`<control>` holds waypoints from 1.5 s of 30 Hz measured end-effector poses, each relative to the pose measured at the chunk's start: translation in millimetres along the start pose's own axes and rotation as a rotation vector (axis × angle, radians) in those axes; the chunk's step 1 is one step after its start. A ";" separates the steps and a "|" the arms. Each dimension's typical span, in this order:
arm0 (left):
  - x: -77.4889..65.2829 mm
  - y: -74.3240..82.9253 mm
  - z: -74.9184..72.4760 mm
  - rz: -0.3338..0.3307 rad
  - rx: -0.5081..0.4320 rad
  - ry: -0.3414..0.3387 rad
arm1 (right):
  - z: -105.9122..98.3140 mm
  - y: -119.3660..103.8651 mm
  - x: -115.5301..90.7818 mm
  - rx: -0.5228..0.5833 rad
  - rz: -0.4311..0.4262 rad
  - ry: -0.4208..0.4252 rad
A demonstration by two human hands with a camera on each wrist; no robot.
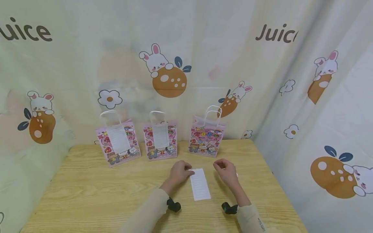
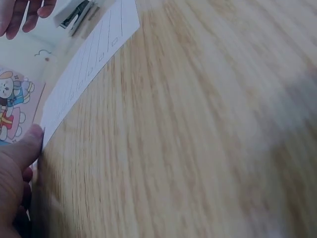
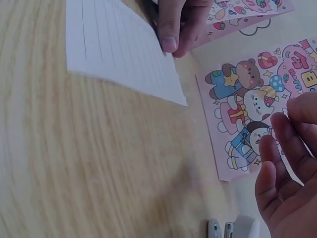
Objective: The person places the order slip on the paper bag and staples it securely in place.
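Observation:
A white sheet of lined paper [image 1: 200, 185] with small boxes printed along one edge lies at the middle of the table. My left hand [image 1: 178, 173] pinches its far left corner between thumb and fingers, as the right wrist view shows with the thumbnail [image 3: 169, 43] at the paper's edge. To the right of the sheet, apart from it, my right hand [image 1: 226, 171] hovers with fingers loosely bent and nothing in them. Beyond that hand stands a pink cartoon gift bag [image 1: 206, 139] with white handles.
Two more pink gift bags, the left one [image 1: 131, 142] and the middle one [image 1: 149, 142], stand at the table's back, each with a lined sheet on its front. A stapler-like tool [image 2: 75, 17] lies near my right hand. A printed curtain [image 1: 125, 64] hangs behind.

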State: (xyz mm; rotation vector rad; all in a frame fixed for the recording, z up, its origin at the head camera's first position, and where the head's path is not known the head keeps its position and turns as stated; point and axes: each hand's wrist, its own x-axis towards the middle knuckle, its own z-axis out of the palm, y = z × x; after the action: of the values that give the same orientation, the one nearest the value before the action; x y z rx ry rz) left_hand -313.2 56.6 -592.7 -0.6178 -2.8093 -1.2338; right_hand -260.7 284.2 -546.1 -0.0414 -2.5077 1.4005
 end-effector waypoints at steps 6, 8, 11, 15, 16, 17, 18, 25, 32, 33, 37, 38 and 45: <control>-0.7 1.4 -1.7 0.035 0.018 -0.001 | -1.7 -1.5 -1.6 0.019 0.019 -0.012; -0.4 2.3 -1.7 0.040 0.028 -0.004 | -2.1 -2.2 -0.3 0.022 0.018 -0.010; -0.8 3.4 -0.4 0.037 0.024 -0.009 | -3.7 -2.7 3.9 0.022 0.023 -0.004; -1.7 2.4 2.3 0.050 0.018 -0.006 | -9.7 -4.6 14.2 0.009 -0.012 0.028; -1.9 2.2 2.7 0.055 0.014 -0.004 | -12.3 -6.4 17.0 0.012 -0.025 0.040; -2.3 2.0 2.8 0.061 0.006 0.001 | -15.1 -8.6 20.1 0.013 -0.037 0.054; -2.7 2.1 2.6 0.060 -0.007 0.004 | -18.1 -11.6 23.2 0.018 -0.044 0.067; 3.0 12.0 -4.8 0.013 -0.207 0.134 | -38.7 -29.4 49.2 0.030 -0.003 0.137; 23.8 32.7 -22.6 0.017 -0.366 0.203 | -54.0 -41.8 76.5 0.045 -0.039 0.186; 26.8 35.3 -26.0 0.032 -0.380 0.203 | -55.5 -43.5 79.9 0.059 -0.041 0.174; 36.0 48.4 -42.1 0.062 -0.434 0.187 | -60.7 -48.1 91.3 0.124 -0.044 0.088; 38.3 51.4 -46.2 0.055 -0.455 0.177 | -61.7 -48.4 93.9 0.137 -0.047 0.061; 53.7 67.7 -73.0 0.121 -0.485 0.116 | -63.9 -51.6 110.8 0.168 -0.120 -0.067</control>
State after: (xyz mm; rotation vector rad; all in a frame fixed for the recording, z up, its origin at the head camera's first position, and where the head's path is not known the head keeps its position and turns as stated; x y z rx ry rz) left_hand -348.9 64.9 -485.7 -0.6872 -2.3431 -1.8688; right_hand -346.3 327.0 -446.8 0.1877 -2.3906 1.5801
